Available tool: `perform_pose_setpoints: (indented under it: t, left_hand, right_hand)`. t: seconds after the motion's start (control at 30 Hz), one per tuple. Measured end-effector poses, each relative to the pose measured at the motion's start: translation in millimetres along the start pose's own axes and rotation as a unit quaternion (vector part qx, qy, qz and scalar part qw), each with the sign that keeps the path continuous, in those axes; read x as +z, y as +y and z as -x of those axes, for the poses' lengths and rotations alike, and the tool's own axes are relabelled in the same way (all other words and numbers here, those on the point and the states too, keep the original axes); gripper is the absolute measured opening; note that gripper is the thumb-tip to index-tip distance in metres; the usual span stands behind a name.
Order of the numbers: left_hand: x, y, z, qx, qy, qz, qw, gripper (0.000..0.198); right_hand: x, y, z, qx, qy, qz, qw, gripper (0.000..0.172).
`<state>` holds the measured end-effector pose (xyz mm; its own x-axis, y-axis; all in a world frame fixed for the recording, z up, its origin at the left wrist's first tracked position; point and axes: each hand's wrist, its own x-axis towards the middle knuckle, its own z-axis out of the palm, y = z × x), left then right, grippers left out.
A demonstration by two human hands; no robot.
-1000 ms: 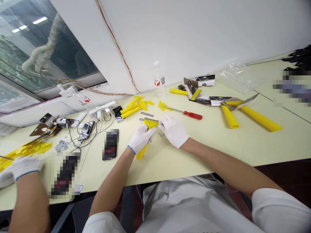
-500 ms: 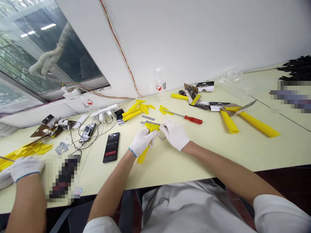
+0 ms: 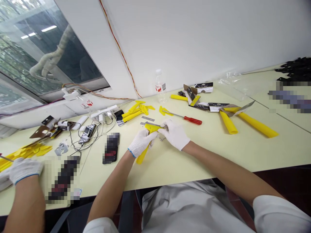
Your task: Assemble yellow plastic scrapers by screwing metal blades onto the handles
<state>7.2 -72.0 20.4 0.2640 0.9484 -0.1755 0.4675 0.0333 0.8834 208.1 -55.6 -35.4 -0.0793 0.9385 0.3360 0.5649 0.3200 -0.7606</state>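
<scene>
My left hand (image 3: 141, 142), in a white knit glove, grips a yellow plastic scraper (image 3: 151, 128) by its handle, which points down toward me. The fingers of my right hand (image 3: 175, 134), also gloved, close on the scraper's head from the right. Small metal pieces (image 3: 161, 138) lie just under my right hand. A thin steel blade (image 3: 148, 118) rests on the table just beyond the scraper, and a second one seems to sit along the scraper's head.
On the pale yellow table lie a red-handled screwdriver (image 3: 193, 120), yellow handles (image 3: 252, 124), and a pile of yellow parts (image 3: 134, 111). Phones, cables and a power strip (image 3: 102, 113) lie left. A co-worker's gloved hand (image 3: 25, 170) is at lower left.
My hands remain on the scraper, with only small shifts of grip. The whole view has tilted slightly, and the co-worker's gloved hand sits a little lower.
</scene>
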Motion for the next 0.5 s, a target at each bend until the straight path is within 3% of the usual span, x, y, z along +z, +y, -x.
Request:
perform_pose_setpoints:
  t: [0.17,0.37,0.5]
  left_hand:
    - [-4.6,0.2,-0.6,0.0,-0.012,0.009,1.0,0.035]
    - [-4.5,-2.4,-2.5,-0.005,-0.033,0.027,0.999,0.036]
    - [-2.8,-1.3,-5.1,-0.02,-0.033,0.068,0.997,0.04]
  right_hand:
    - [-0.2,6.9,-7.8,0.064,-0.003,-0.058,0.996,0.034]
    - [0.9,8.6,-9.1,0.093,-0.052,-0.076,0.991,0.035]
    - [-8.9,8.4,-14.9,0.075,-0.049,-0.057,0.994,0.035]
